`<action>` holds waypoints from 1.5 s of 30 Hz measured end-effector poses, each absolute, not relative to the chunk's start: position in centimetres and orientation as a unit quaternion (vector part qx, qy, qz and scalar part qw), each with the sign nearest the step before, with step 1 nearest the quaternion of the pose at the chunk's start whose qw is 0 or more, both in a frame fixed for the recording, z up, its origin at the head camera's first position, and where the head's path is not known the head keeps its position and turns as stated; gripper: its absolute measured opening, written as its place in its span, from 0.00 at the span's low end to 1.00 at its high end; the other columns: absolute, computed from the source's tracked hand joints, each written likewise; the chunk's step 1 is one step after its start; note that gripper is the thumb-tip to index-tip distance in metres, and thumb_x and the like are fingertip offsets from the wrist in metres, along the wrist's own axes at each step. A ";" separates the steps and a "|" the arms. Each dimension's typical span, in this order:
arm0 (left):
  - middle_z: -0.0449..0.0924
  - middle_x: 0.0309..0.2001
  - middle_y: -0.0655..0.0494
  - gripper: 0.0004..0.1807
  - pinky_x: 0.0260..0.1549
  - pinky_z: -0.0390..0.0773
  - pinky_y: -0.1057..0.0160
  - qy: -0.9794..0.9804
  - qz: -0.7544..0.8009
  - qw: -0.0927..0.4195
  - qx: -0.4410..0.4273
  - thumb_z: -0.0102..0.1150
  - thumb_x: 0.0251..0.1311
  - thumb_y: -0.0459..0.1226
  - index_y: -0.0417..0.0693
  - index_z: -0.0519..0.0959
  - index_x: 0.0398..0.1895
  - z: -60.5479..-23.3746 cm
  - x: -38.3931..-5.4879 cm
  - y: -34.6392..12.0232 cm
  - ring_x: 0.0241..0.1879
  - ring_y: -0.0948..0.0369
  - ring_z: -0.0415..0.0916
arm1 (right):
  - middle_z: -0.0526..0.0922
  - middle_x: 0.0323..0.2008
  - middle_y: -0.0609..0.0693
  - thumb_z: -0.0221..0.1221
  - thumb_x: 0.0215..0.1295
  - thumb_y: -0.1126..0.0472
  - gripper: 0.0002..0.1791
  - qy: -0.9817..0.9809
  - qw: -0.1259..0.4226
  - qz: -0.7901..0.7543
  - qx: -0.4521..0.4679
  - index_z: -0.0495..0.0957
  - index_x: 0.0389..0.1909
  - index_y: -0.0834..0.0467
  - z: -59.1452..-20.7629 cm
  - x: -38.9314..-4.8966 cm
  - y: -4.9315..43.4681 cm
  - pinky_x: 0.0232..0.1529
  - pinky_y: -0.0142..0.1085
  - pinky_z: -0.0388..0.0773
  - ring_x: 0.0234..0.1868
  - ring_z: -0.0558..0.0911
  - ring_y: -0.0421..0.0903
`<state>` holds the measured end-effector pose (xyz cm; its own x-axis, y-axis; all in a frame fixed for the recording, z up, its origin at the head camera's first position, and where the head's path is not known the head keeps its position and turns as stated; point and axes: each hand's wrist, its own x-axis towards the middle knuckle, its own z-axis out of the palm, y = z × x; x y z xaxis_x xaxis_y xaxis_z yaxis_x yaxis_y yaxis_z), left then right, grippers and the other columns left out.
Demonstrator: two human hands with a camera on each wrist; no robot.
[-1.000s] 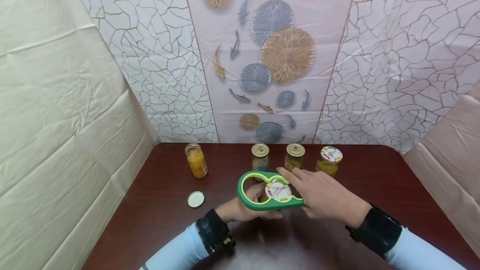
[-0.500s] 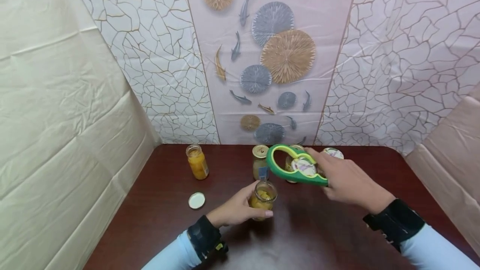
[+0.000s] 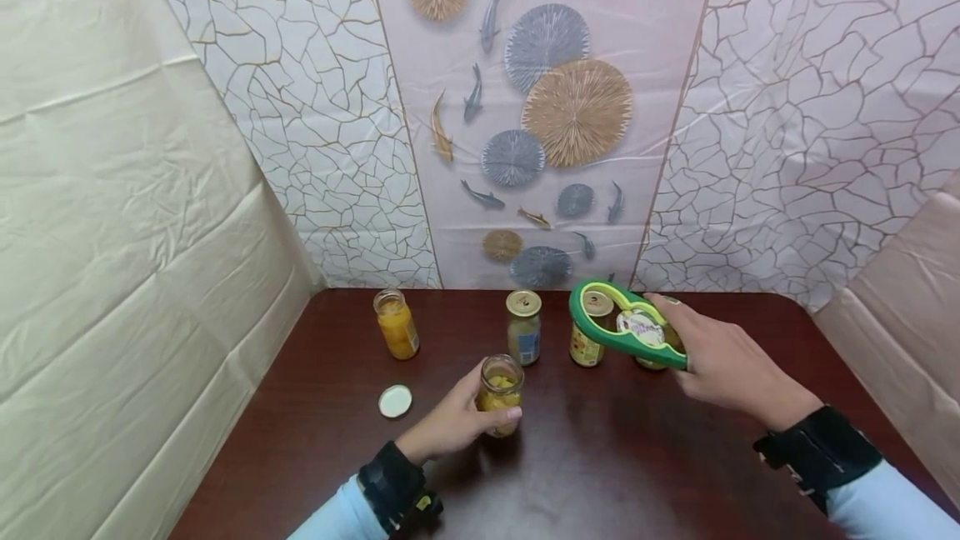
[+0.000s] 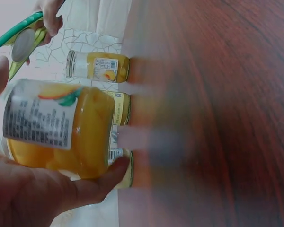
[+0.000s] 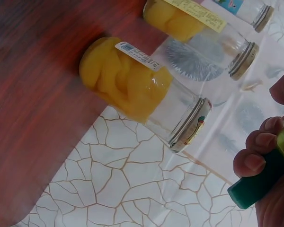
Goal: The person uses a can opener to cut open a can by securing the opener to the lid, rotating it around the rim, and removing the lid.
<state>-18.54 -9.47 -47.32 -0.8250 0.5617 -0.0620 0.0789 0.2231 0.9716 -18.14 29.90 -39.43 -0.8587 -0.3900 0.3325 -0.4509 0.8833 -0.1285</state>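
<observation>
My left hand (image 3: 450, 419) grips an uncapped glass jar of yellow fruit pieces (image 3: 501, 397), fingers and thumb wrapped around its side. The jar stands upright close over the table; its printed label (image 4: 40, 116) faces the left wrist camera. Farther right, my right hand (image 3: 731, 365) holds a green jar opener (image 3: 633, 347) with a yellow-green inner edge, raised in front of the back jars. A white patterned lid (image 3: 641, 326) sits in the opener's notch, and its grey underside (image 4: 23, 45) shows in the left wrist view.
An uncapped jar of orange fruit (image 3: 397, 330) stands back left, with a loose lid (image 3: 395, 401) lying in front. Two gold-lidded jars (image 3: 524, 327) stand at the back. A third capped jar (image 5: 128, 80) is mostly hidden behind the opener and right hand in the head view.
The opener came off the left hand's jar with the lid in it, and my right hand carried it right and back. My left hand moved the jar slightly left.
</observation>
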 end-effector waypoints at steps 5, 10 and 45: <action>0.80 0.66 0.46 0.35 0.65 0.80 0.50 0.771 0.591 0.169 0.167 0.70 0.71 0.46 0.58 0.66 0.76 -47.5 -19.1 -9.4 0.63 0.56 0.79 | 0.81 0.61 0.60 0.73 0.53 0.61 0.50 -0.960 0.145 0.102 0.218 0.62 0.78 0.56 -39.6 -18.0 29.8 0.35 0.44 0.81 0.42 0.84 0.51; 0.81 0.66 0.48 0.38 0.69 0.77 0.43 0.794 0.589 0.124 0.088 0.74 0.67 0.48 0.56 0.67 0.76 -47.6 -20.3 -9.6 0.66 0.52 0.79 | 0.82 0.59 0.61 0.73 0.53 0.61 0.50 -0.963 0.131 0.098 0.216 0.62 0.78 0.57 -39.7 -17.8 29.8 0.34 0.44 0.81 0.42 0.84 0.51; 0.81 0.64 0.47 0.36 0.66 0.79 0.46 0.786 0.615 0.043 -0.042 0.75 0.66 0.44 0.55 0.69 0.74 -49.3 -27.3 -10.0 0.62 0.50 0.81 | 0.85 0.55 0.55 0.72 0.44 0.66 0.54 -0.954 0.140 0.093 0.247 0.64 0.78 0.55 -41.5 -17.0 29.0 0.34 0.40 0.78 0.41 0.82 0.44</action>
<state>-27.26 -10.04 -49.26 -0.9928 -0.0127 -0.1188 -0.1183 0.2398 0.9636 -16.96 29.04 -41.54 -0.8385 -0.4459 0.3132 -0.4979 0.8605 -0.1077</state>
